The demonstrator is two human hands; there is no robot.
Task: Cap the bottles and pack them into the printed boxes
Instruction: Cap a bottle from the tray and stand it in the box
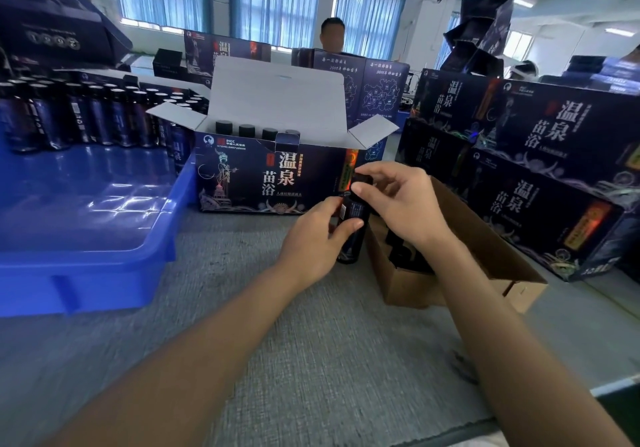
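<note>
Dark bottle (353,224): centre frame, upright, just in front of open printed box (270,176).
Left hand (311,238): grip wrapped round bottle body, steadying it for capping.
Right hand (398,200): grip pinching black cap (362,181) at the neck, probably twisting.
Cardboard carton (485,249): right of bottle, likely cap supply.
Surface: grey textured worktop (277,325), blue tray (86,238) left.
Room: curtained windows behind.
</note>
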